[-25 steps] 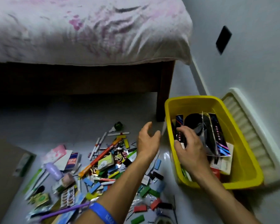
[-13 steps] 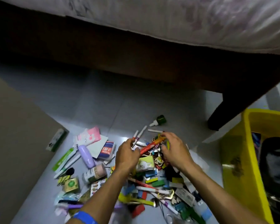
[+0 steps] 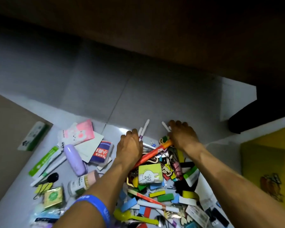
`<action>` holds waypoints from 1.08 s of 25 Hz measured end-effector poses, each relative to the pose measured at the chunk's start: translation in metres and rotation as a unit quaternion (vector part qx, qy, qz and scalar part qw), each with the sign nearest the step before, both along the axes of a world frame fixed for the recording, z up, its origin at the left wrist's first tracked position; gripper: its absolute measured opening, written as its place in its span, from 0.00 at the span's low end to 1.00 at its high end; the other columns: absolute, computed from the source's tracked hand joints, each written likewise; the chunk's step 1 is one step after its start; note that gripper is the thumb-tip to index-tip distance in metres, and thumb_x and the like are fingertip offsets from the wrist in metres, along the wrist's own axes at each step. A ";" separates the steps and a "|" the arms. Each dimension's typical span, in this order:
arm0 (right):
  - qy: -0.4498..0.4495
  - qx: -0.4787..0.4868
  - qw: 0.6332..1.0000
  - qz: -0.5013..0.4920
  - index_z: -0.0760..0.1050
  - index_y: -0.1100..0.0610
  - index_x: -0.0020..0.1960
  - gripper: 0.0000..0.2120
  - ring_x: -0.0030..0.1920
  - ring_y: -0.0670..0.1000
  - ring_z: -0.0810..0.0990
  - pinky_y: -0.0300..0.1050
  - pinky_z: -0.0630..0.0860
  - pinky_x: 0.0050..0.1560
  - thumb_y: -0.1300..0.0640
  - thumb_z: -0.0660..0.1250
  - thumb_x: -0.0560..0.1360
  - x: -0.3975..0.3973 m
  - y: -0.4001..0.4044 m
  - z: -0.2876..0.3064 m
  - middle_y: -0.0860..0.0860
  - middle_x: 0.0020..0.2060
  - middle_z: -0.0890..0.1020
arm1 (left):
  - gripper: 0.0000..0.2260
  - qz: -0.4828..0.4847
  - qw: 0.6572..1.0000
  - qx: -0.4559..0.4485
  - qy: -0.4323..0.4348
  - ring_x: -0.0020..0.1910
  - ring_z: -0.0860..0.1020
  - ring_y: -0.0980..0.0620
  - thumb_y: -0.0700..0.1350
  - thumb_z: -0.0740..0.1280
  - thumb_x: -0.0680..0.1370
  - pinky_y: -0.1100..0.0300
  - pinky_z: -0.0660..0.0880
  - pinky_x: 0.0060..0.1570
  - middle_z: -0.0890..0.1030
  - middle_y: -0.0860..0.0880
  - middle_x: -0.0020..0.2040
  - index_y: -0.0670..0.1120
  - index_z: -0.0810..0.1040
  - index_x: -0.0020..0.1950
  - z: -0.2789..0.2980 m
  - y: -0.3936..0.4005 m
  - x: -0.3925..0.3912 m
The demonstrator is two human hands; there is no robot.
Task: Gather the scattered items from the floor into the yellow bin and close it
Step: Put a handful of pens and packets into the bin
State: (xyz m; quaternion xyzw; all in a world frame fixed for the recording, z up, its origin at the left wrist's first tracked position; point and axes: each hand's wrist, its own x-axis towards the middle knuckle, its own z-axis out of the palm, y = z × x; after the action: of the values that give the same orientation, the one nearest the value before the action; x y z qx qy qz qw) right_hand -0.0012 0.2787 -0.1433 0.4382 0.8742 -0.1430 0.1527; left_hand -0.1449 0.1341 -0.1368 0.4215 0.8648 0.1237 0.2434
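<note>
A heap of scattered items (image 3: 156,183) covers the floor: pens, coloured blocks, clips, small boxes and a long orange pen (image 3: 152,153). At the heap's far edge, my left hand (image 3: 131,145) curls its fingers round two white pens with purple ends (image 3: 144,127). My right hand (image 3: 183,137) is a little to the right, its fingers curled over a white pen (image 3: 165,126) and touching the orange pen's tip. The yellow bin (image 3: 263,158) shows only as a blurred side wall at the right edge. Its inside is out of view.
A dark bed frame runs along the top, with its leg (image 3: 247,119) between the heap and the bin. A brown board (image 3: 8,145) lies on the left. A lilac case (image 3: 74,159), a pink packet (image 3: 79,133) and green tubes lie left of my hands.
My right hand has left the bin and both hands have reached the heap's far edge, closing on pens. The view has swung left and down, so the bin sits at the right edge.
</note>
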 end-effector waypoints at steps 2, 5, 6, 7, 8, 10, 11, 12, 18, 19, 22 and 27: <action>0.039 -0.039 0.998 -0.029 0.66 0.54 0.63 0.14 0.54 0.59 0.75 0.48 0.66 0.45 0.50 0.61 0.80 0.007 -0.008 -0.001 0.56 0.57 0.76 | 0.09 0.022 0.999 0.012 -0.030 0.42 0.76 0.46 0.45 0.62 0.80 0.56 0.74 0.40 0.79 0.42 0.50 0.41 0.72 0.56 -0.001 0.003 -0.001; 0.045 -0.083 0.993 -0.073 0.68 0.56 0.56 0.11 0.49 0.58 0.76 0.46 0.66 0.43 0.50 0.62 0.79 0.005 -0.014 0.000 0.56 0.53 0.76 | 0.07 0.038 0.996 0.049 -0.064 0.39 0.76 0.47 0.46 0.60 0.80 0.56 0.70 0.35 0.77 0.44 0.47 0.44 0.68 0.54 0.004 -0.001 0.001; 0.042 -0.084 0.993 -0.074 0.68 0.56 0.55 0.10 0.49 0.59 0.77 0.46 0.66 0.43 0.51 0.62 0.79 0.002 -0.016 0.001 0.57 0.53 0.76 | 0.06 0.038 0.996 0.060 -0.061 0.36 0.75 0.49 0.47 0.59 0.80 0.59 0.68 0.32 0.77 0.47 0.43 0.46 0.67 0.54 0.007 -0.003 0.002; 0.039 -0.076 0.994 -0.070 0.68 0.57 0.55 0.10 0.49 0.59 0.77 0.46 0.67 0.42 0.52 0.61 0.79 0.001 -0.018 0.002 0.57 0.53 0.76 | 0.06 0.031 0.996 0.066 -0.047 0.33 0.73 0.53 0.48 0.60 0.79 0.61 0.65 0.28 0.75 0.51 0.39 0.48 0.67 0.53 0.011 -0.007 0.003; 0.043 -0.066 0.995 -0.068 0.68 0.58 0.55 0.09 0.48 0.59 0.78 0.46 0.67 0.42 0.53 0.60 0.80 -0.001 -0.021 0.004 0.58 0.52 0.77 | 0.07 0.015 0.998 0.063 -0.026 0.31 0.72 0.56 0.50 0.60 0.78 0.62 0.63 0.27 0.73 0.54 0.36 0.49 0.68 0.53 0.013 -0.012 0.003; 0.069 -0.060 0.992 -0.084 0.65 0.56 0.53 0.06 0.39 0.55 0.77 0.45 0.68 0.36 0.55 0.58 0.80 0.000 -0.026 0.008 0.56 0.47 0.79 | 0.12 -0.045 0.999 0.025 -0.008 0.32 0.72 0.54 0.56 0.61 0.77 0.61 0.66 0.30 0.73 0.55 0.36 0.51 0.68 0.56 0.014 -0.024 0.005; 0.086 -0.064 0.990 -0.095 0.63 0.56 0.53 0.06 0.35 0.52 0.76 0.44 0.66 0.32 0.55 0.58 0.80 0.004 -0.028 0.014 0.53 0.42 0.78 | 0.16 -0.082 0.996 -0.010 -0.016 0.36 0.75 0.51 0.59 0.61 0.77 0.59 0.69 0.34 0.76 0.52 0.40 0.51 0.68 0.59 0.014 -0.030 0.008; 0.103 -0.069 0.987 -0.100 0.62 0.55 0.54 0.07 0.33 0.49 0.74 0.43 0.65 0.29 0.54 0.59 0.79 0.009 -0.031 0.019 0.51 0.39 0.77 | 0.18 -0.116 0.992 -0.053 -0.027 0.41 0.76 0.47 0.61 0.61 0.77 0.56 0.72 0.39 0.79 0.49 0.45 0.51 0.68 0.61 0.013 -0.034 0.013; 0.208 -0.096 0.952 -0.201 0.69 0.56 0.49 0.06 0.38 0.56 0.75 0.45 0.67 0.38 0.55 0.63 0.77 0.058 -0.057 0.037 0.53 0.40 0.77 | 0.13 -0.174 0.981 -0.079 0.021 0.51 0.78 0.42 0.56 0.61 0.80 0.51 0.72 0.51 0.79 0.43 0.55 0.48 0.74 0.55 0.018 -0.038 0.034; 0.228 -0.089 0.938 -0.246 0.69 0.56 0.49 0.05 0.39 0.56 0.76 0.46 0.67 0.38 0.56 0.62 0.77 0.074 -0.058 0.037 0.53 0.40 0.77 | 0.11 -0.169 0.984 -0.058 0.002 0.46 0.77 0.46 0.56 0.60 0.80 0.53 0.72 0.45 0.78 0.45 0.52 0.49 0.73 0.52 0.021 -0.039 0.034; 0.248 -0.056 0.890 -0.378 0.72 0.56 0.49 0.04 0.39 0.57 0.78 0.45 0.71 0.35 0.55 0.63 0.76 0.124 -0.046 0.033 0.53 0.39 0.78 | 0.09 -0.117 0.989 -0.022 -0.084 0.36 0.74 0.55 0.55 0.59 0.81 0.61 0.68 0.32 0.77 0.51 0.41 0.51 0.69 0.50 0.030 -0.041 0.037; 0.052 -0.115 0.898 -0.422 0.77 0.60 0.48 0.17 0.39 0.56 0.80 0.45 0.75 0.38 0.46 0.63 0.79 0.154 -0.034 0.003 0.57 0.43 0.83 | 0.03 0.031 0.965 0.035 -0.257 0.35 0.77 0.53 0.51 0.63 0.81 0.59 0.74 0.33 0.78 0.51 0.38 0.54 0.74 0.52 0.041 -0.045 0.062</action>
State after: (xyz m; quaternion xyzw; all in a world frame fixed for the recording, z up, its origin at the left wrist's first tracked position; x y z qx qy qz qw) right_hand 0.1530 0.2444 -0.1405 0.7370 0.5917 -0.3163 0.0813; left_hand -0.0833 0.0889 -0.0953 0.3570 0.7807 0.2652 0.4391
